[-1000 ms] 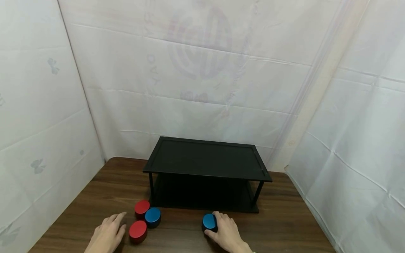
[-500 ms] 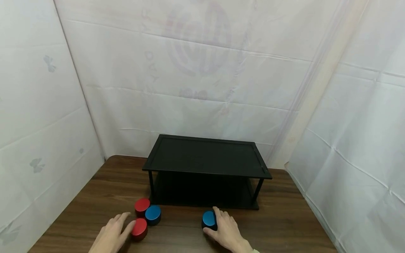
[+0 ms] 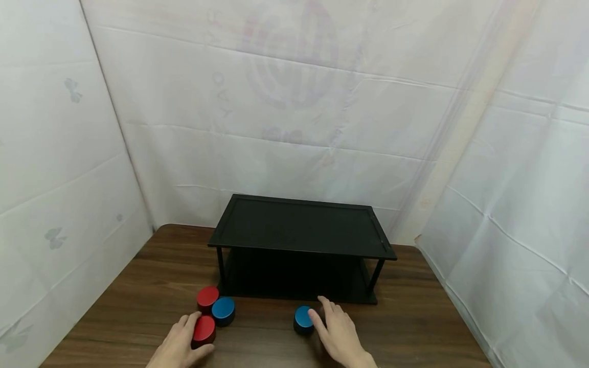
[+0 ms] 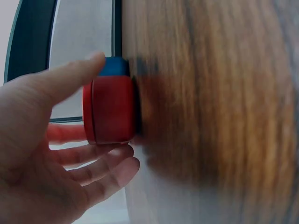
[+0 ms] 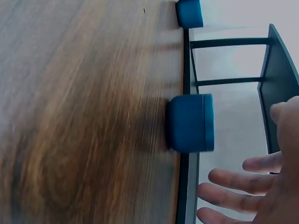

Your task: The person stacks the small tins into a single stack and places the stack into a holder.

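My left hand point(image 3: 177, 345) curls its thumb and fingers around the near red lidded tin point(image 3: 204, 329), which stands on the table. In the left wrist view the lid seam of this red tin point(image 4: 112, 109) shows between thumb and fingers. Just behind it are another red tin point(image 3: 208, 298) and a blue tin point(image 3: 223, 309), grouped closely. My right hand point(image 3: 340, 332) is beside a second blue tin point(image 3: 302, 320), its thumb overlapping the edge in the head view. The right wrist view shows its fingers point(image 5: 238, 200) spread, apart from that blue tin point(image 5: 190, 123).
A black two-level shelf point(image 3: 299, 225) stands at the back of the brown wooden table point(image 3: 262, 337), behind the tins. White sheeting point(image 3: 285, 102) hangs behind the table and along both sides.
My left hand has moved right and taken hold of the near red tin. My right hand has let go of its blue tin and drawn slightly right, fingers spreading.
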A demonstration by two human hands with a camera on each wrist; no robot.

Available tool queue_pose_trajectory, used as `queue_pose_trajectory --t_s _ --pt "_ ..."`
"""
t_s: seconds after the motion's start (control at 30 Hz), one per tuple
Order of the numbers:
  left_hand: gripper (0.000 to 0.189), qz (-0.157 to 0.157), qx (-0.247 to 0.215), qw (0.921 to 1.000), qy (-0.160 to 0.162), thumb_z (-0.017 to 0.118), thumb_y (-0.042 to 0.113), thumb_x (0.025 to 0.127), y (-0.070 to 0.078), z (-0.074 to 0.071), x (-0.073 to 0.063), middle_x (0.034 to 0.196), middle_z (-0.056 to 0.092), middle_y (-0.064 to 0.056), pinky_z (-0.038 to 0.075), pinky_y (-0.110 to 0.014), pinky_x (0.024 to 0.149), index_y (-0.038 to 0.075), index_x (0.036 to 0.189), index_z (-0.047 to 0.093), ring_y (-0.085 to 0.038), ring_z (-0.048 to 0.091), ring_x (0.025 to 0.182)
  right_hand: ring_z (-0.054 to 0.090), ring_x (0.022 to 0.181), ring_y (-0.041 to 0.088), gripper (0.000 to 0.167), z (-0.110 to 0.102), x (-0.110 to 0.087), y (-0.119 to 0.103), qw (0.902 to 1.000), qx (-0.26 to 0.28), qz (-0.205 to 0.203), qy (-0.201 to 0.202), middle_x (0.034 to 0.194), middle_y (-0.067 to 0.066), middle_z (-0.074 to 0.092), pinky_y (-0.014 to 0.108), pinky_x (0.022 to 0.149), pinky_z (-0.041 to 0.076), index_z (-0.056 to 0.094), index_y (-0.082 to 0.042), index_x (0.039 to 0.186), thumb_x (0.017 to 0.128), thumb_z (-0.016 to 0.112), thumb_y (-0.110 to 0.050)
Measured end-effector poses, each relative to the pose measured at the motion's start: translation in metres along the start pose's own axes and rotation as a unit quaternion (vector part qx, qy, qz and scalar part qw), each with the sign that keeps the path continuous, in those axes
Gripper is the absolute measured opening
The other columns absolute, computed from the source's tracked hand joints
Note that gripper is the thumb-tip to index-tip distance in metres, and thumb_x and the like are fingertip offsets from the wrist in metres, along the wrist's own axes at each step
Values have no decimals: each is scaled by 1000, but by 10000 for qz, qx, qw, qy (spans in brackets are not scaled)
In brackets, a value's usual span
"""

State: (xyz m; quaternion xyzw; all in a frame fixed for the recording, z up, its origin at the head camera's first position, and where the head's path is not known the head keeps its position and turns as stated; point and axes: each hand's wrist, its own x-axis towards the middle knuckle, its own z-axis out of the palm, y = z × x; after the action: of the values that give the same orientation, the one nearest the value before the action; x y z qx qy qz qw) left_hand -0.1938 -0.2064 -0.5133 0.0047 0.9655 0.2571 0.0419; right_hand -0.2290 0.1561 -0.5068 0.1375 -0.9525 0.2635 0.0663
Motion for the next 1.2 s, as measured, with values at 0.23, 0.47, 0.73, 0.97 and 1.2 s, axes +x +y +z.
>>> queue_pose_trajectory --t_s 0.23,0.47,0.73,0.97,1.2 --pt "80 31 13 9999 147 84 36 70 -1 4 2 109 58 -18 55 -48 77 -8 127 48 -28 60 94 63 82 16 64 -6 -2 9 9990 -68 281 334 97 2 66 36 66 52 57 -6 128 100 33 -58" --pt "70 107 70 9993 366 84 29 71 0 6 2 110 61 -15 55 -43 74 -6 123 52 -26 60 94 66 93 25 62 -10 -5 19 9984 4 429 379 110 11 68 41 71 55 60 -7 124 99 34 -58" --pt "70 -35 106 9993 353 84 30 72 6 5 1 114 61 -17 55 -44 75 -6 123 52 -27 59 97 67 96 26 62 -10 -7 23 9980 -1 527 359 113 11 68 42 73 55 61 -8 122 99 34 -58" --pt "69 14 140 9988 478 84 27 71 12 0 0 114 61 -18 55 -43 76 -5 123 52 -26 58 96 66 98 27 59 -11 -8 30 9975 -116 525 449 112 11 68 43 73 56 63 -9 119 99 35 -57" --pt "70 43 206 9988 445 84 28 71 20 -4 0 114 60 -18 55 -46 78 -5 123 52 -27 57 97 67 97 28 56 -11 -9 37 9968 -149 553 556 109 12 69 42 70 56 64 -9 116 99 38 -55"
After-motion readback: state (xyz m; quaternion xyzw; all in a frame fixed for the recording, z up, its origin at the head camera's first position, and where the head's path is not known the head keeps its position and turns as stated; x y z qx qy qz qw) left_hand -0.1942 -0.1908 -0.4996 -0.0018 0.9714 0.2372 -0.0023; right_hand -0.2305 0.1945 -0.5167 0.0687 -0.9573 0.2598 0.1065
